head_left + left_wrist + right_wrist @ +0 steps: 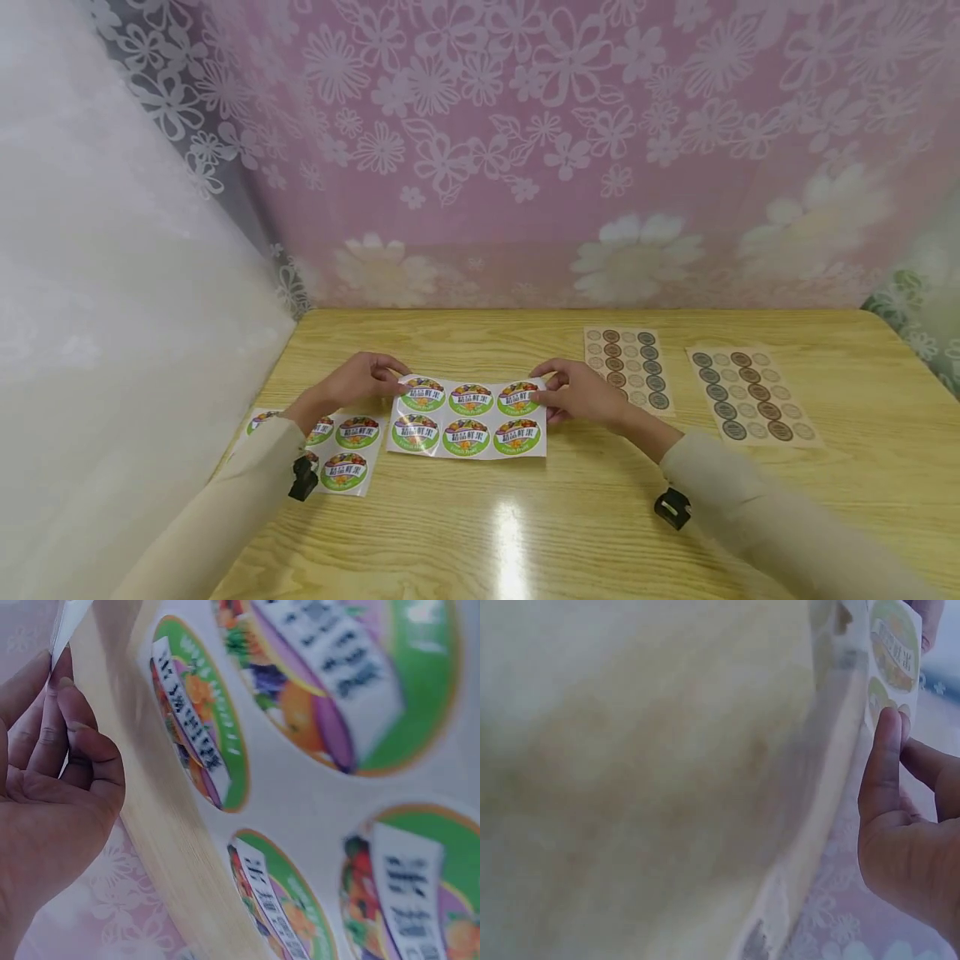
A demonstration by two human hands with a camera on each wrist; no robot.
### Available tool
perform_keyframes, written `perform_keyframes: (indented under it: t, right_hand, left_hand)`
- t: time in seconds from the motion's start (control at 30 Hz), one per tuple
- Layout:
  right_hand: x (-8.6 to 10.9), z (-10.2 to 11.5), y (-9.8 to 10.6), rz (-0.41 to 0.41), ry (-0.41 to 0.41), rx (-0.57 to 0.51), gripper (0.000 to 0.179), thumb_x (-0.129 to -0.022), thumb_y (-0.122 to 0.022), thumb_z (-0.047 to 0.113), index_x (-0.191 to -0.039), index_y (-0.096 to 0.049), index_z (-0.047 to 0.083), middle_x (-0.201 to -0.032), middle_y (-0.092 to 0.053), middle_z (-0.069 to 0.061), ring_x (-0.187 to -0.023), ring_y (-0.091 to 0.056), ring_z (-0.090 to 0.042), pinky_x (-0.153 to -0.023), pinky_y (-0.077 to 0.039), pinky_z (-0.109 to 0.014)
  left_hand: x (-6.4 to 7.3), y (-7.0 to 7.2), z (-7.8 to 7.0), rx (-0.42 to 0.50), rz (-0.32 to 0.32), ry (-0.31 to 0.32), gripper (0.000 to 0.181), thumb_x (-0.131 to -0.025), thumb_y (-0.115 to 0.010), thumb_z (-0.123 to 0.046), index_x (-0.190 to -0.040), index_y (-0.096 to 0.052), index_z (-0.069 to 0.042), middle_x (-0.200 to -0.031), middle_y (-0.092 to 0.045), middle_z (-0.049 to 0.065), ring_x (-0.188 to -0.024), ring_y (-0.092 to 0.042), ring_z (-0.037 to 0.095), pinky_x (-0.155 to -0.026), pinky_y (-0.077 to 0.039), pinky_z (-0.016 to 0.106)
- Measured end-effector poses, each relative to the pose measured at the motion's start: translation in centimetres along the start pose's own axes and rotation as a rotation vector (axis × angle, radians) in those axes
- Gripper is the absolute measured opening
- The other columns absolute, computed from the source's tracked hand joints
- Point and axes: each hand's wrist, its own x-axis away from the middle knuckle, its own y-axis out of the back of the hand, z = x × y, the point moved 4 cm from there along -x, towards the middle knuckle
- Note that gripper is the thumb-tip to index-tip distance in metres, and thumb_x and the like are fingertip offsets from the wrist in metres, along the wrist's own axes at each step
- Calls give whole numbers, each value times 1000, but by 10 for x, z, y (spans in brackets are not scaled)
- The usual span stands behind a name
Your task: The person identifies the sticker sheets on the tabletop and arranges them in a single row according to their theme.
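Observation:
Between both hands is a white sticker sheet (495, 419) with two rows of oval green-rimmed fruit labels. At its upper left corner my left hand (365, 379) pinches the edge between thumb and fingers. My right hand (581, 390) grips the upper right edge the same way. In the right wrist view, the thumb and fingers of the right hand (911, 817) close on the sheet's edge. A second fruit sticker sheet (372, 479) lies on the table under the left forearm, which covers part of it; its labels fill much of the left wrist view.
Two tan sheets of small round stickers, one nearer the middle (662, 402) and one farther right (753, 442), lie on the wooden table (600, 533). Behind the table hangs a pink flowered curtain (480, 208); a white drape (135, 333) runs along the left side.

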Motion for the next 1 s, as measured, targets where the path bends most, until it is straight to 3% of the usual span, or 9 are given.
perform_keyframes:
  t: [0.2, 0.33, 1.0]
  right_hand:
    - [11, -11, -15, 27, -6, -11, 37, -90, -67, 7, -123, -54, -3, -88, -56, -14, -63, -64, -21, -59, -56, -37]
    - [17, -13, -21, 63, 11, -22, 36, -90, -65, 4, -123, -52, -6, -87, -55, -14, -62, -63, -21, -59, -56, -38]
    - [27, -17, -32, 59, 45, 26, 31, -89, -67, 3, -117, -56, -6, -80, -52, -12, -60, -62, -19, -56, -56, -34]
  left_hand:
    - [15, -10, -3, -5, 56, -58, 29, -89, -69, -14, -114, -63, 1, -84, -68, 8, -76, -63, 24, -71, -50, 36]
    - [20, -14, -5, -26, 76, -90, 29, -89, -68, -11, -113, -62, 4, -82, -67, 7, -66, -56, 22, -58, -46, 31]
    - [33, -23, 5, -135, 56, -99, 30, -88, -71, -16, -113, -64, -1, -81, -63, 1, -71, -59, 19, -67, -49, 32]
